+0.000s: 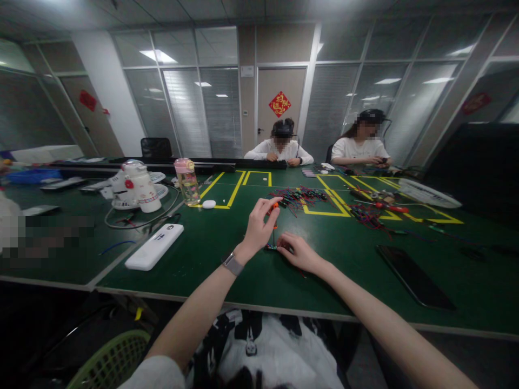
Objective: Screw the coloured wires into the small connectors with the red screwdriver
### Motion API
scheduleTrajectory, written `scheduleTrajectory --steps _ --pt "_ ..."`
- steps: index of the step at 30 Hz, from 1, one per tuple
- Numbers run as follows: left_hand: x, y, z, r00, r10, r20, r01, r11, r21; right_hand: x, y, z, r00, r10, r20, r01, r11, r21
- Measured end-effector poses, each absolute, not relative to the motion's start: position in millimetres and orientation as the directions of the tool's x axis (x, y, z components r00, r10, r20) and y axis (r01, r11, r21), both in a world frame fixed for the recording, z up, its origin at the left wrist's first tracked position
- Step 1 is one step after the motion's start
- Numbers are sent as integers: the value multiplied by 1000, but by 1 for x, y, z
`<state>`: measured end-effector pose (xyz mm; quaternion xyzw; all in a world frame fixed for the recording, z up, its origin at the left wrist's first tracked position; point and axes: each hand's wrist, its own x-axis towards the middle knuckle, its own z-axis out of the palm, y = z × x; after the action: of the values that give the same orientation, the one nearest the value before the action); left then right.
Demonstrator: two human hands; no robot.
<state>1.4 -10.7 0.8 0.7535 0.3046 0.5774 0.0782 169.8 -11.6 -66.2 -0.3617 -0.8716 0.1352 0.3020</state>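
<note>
Head view showed the left hand (256, 227) pinching a slim orange-handled metal screwdriver (274, 216) upright, its tip down on a small dark component (270, 247) lying on the green bench (203, 259). The right hand (299, 252) gripped that component with its fingertips. Risk 1: a tilted shaft could let the tip slip off and strike the fingers just beside it. Risk 2: a loose grip could let the component skid toward the pile of red and black wired parts (300, 195) beyond.

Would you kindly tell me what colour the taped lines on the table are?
Yellow tape lines, clearest in the head view.
</note>
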Motion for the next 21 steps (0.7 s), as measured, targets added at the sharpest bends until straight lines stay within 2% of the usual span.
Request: scheduleTrajectory --steps 6,14,21 --pt "1 -11 1 199 540 818 284 -830 479 169 -13 -64 -557 716 421 547 698 -462" --pt "1 -9 0 142 524 840 388 -810 440 169 -13 -64 -563 707 427 532 706 -468" --pt "2 -11 1 171 539 825 362 -813 456 169 -12 -65 -562 706 431 528 707 -470"
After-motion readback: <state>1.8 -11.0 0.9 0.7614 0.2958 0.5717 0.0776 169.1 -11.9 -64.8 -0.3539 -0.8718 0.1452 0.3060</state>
